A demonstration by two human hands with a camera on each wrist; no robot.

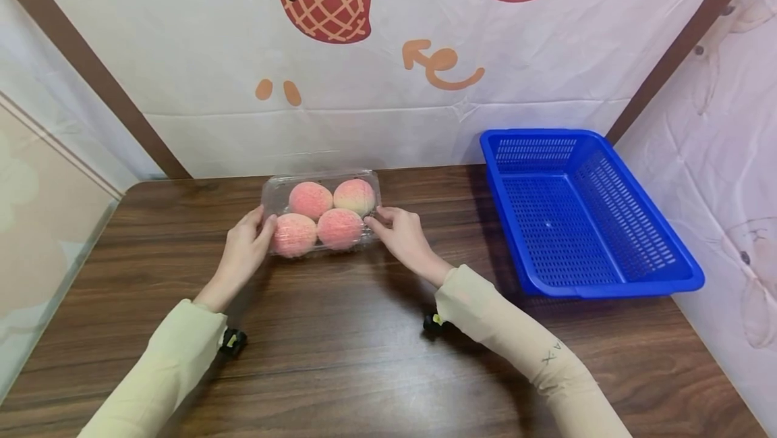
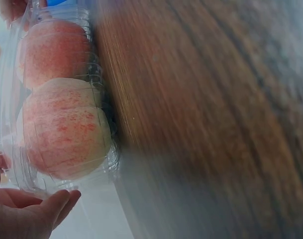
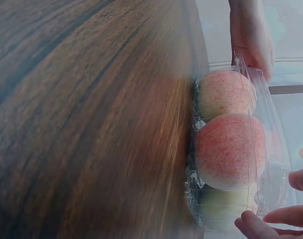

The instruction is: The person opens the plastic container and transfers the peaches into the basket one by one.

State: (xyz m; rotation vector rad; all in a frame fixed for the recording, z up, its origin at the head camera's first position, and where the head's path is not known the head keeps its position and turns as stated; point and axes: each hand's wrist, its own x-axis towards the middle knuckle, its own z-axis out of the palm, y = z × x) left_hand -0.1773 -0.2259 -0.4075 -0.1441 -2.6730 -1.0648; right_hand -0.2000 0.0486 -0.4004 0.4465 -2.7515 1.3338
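Note:
A clear plastic clamshell box [image 1: 277, 194] with several pink-and-yellow peaches [image 1: 340, 229] inside sits near the back edge of the wooden table. Its lid lies over the fruit. My left hand [image 1: 241, 248] holds the left end, thumb on the near side and fingers along the end wall. At the opposite end, my right hand [image 1: 405, 239] grips the corner between thumb and fingers. In the left wrist view, the left fingers [image 2: 54, 206] curl at the box's end. The right wrist view shows the right fingertips [image 3: 251, 224] against the plastic wall.
To the right stands a blue slotted plastic basket [image 1: 546, 283] with nothing in it. The brown wooden table [image 1: 315, 370] runs back to a printed cloth wall [image 1: 376, 134]. More cloth hangs at both sides.

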